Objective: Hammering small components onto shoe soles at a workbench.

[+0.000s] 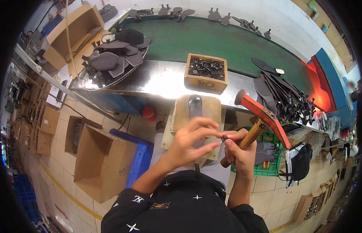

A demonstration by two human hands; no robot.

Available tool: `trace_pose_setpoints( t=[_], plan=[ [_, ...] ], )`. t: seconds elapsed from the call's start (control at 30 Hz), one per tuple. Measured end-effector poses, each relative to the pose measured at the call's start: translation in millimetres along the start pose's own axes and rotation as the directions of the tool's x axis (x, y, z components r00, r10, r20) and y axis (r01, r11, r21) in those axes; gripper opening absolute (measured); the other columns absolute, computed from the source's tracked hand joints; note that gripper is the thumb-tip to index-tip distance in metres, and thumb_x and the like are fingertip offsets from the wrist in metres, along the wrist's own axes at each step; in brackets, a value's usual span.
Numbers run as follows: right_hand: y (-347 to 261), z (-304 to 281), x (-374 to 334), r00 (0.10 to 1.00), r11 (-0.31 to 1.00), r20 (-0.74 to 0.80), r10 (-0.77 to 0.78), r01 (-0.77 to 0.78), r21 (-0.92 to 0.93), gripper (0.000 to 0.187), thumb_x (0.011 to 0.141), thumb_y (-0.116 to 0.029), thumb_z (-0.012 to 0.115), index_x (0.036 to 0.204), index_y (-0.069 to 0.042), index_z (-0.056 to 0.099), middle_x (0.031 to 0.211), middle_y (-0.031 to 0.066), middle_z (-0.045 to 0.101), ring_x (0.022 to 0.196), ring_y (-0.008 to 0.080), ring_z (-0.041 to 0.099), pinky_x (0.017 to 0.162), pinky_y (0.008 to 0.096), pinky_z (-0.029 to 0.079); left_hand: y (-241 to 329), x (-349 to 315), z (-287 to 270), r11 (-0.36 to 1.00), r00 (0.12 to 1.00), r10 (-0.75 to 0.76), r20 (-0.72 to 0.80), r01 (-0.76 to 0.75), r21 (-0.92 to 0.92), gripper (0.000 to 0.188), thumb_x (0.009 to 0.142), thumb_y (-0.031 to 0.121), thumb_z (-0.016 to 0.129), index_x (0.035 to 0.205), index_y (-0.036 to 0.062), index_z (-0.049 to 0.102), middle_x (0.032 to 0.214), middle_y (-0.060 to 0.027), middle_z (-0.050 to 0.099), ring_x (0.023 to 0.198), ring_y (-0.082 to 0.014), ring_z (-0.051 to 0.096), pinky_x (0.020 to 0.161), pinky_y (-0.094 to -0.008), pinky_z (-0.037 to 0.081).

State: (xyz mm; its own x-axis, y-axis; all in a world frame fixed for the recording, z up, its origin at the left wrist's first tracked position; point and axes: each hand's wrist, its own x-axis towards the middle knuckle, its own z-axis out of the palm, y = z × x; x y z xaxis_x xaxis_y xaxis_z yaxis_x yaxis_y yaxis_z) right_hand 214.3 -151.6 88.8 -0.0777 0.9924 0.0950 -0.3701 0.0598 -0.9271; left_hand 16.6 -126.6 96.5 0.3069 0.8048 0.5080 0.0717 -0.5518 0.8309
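At the centre of the frame, a person in a black top works at a bench, a small dark piece (223, 138) pinched between the thumb and forefinger of the right hand (243, 153). The remaining right fingers curl around the wooden handle of a hammer (260, 123), its worn orange-red head slanting toward the right of the frame. The left hand (185, 141) reaches in from the left, fingers parted and thumb apart from them, its forefinger tip right beside the piece; whether it touches cannot be told. Just above the hands, a smooth dark grey strap (195, 110) with a shiny upper end lies on a tan block (214, 112). At upper centre, a rough wooden box (193, 82) brims with glossy black parts on a reflective metal bench (161, 75). At upper left, flat, matte grey shaped pieces (105, 61) heap in a wire basket (124, 77); at right, long dark straps (280, 91) fan out in a pile. A flat green belt (181, 37) spans the top.
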Motion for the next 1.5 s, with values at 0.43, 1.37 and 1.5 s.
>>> trace_pose_setpoints(
  t=[0.43,1.37,1.5],
  plan=[
    [57.0,4.3,110.4,0.997,0.854,0.069,0.026,0.013,-0.521,0.017,0.091,-0.011,0.066,0.105,-0.003,0.068,0.061,-0.0062,0.052,0.045,0.0012,0.041,0.04,0.0209,0.029,-155.3,31.3,-30.6,0.957,0.999,-0.024,-0.043,0.036,0.289,0.026,0.08,0.021,0.076,0.096,0.0015,0.07,0.091,-0.0141,0.069,0.084,-0.0302,0.066,0.077,-0.0368,0.051],
    [51.3,19.2,92.5,0.924,0.512,0.331,-0.193,0.382,-0.77,0.019,0.087,-0.008,0.066,0.104,0.0,0.064,0.095,0.0171,0.067,0.083,0.0334,0.065,0.073,0.0366,0.051,-143.4,19.6,-42.2,0.955,0.961,-0.273,-0.038,0.276,0.113,0.035,0.076,0.014,0.08,0.106,-0.0013,0.07,0.098,-0.011,0.073,0.088,-0.0182,0.067,0.08,-0.0319,0.052],
    [35.5,23.8,47.6,0.98,0.679,0.083,-0.182,0.186,-0.71,0.033,0.097,-0.013,0.06,0.124,0.004,0.053,0.091,0.0184,0.066,0.079,0.0285,0.067,0.071,0.036,0.052,-154.0,18.5,-40.6,0.983,0.982,-0.184,-0.032,0.185,0.013,0.029,0.078,0.014,0.078,0.102,-0.0017,0.073,0.095,-0.0108,0.075,0.083,-0.0143,0.067,0.077,-0.0282,0.052]
  ],
)
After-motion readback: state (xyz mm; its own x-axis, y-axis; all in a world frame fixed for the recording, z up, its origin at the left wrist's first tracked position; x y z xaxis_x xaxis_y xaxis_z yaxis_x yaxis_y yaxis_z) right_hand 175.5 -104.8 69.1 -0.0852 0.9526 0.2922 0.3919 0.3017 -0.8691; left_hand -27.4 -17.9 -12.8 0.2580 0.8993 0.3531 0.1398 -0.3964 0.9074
